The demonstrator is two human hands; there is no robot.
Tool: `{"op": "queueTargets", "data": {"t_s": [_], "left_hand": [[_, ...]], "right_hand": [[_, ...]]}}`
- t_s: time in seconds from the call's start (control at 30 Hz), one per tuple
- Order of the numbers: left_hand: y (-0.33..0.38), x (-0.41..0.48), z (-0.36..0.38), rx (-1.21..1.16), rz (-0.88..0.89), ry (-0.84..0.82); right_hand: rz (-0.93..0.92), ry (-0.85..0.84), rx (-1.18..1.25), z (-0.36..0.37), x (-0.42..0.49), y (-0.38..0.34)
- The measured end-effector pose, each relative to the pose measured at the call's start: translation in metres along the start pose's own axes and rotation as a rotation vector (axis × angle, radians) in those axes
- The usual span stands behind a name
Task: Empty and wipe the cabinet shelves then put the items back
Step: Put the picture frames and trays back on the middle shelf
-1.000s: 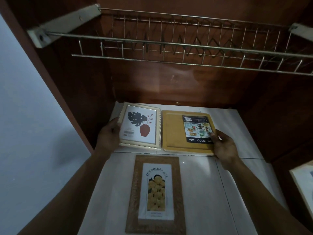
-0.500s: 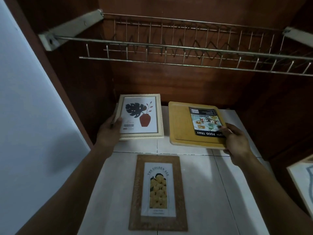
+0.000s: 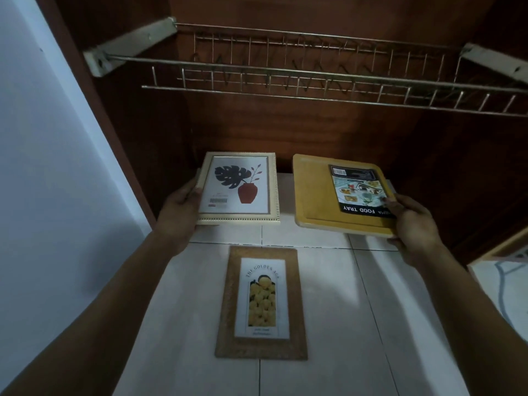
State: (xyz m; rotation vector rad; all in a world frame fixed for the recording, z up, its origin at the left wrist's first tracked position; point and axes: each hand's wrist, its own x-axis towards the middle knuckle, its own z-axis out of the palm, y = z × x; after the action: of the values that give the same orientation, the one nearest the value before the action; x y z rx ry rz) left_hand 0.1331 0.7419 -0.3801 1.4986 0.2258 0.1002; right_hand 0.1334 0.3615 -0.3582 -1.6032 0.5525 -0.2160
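Observation:
My left hand (image 3: 178, 208) grips the left edge of a cream picture frame (image 3: 238, 188) showing a dark leaf in a red vase. It is held off the white tiled shelf (image 3: 328, 295). My right hand (image 3: 411, 221) grips the right front corner of a yellow food tray (image 3: 314, 192) with a printed label, also lifted and slightly tilted. Frame and tray are apart, side by side, in front of the brown cabinet back wall (image 3: 314, 130). A cork-framed picture (image 3: 261, 302) of yellow fruit lies flat on the shelf, nearer to me, between my arms.
A metal wire dish rack (image 3: 300, 75) spans the cabinet above the shelf. The brown cabinet side panel (image 3: 94, 110) stands at left beside a pale wall. Another light-framed picture (image 3: 503, 270) pokes in at the right edge.
Both hands have lifted the cream frame and the yellow tray off the shelf and moved them apart. The cork-framed picture has stayed put.

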Motion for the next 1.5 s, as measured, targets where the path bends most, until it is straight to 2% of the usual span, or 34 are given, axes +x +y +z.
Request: {"op": "queueTargets", "data": {"t_s": [0.33, 0.97, 1.5], "left_hand": [[0.022, -0.066, -0.006, 0.061, 0.112, -0.011], [0.038, -0.143, -0.032, 0.035, 0.115, -0.073], [0.034, -0.249, -0.036, 0.029, 0.12, 0.029]], "right_hand": [[-0.029, -0.065, 0.036, -0.03, -0.038, -0.003], [-0.03, -0.068, 0.02, -0.062, -0.113, -0.004], [-0.083, -0.103, -0.031, -0.113, -0.176, 0.006]]}}
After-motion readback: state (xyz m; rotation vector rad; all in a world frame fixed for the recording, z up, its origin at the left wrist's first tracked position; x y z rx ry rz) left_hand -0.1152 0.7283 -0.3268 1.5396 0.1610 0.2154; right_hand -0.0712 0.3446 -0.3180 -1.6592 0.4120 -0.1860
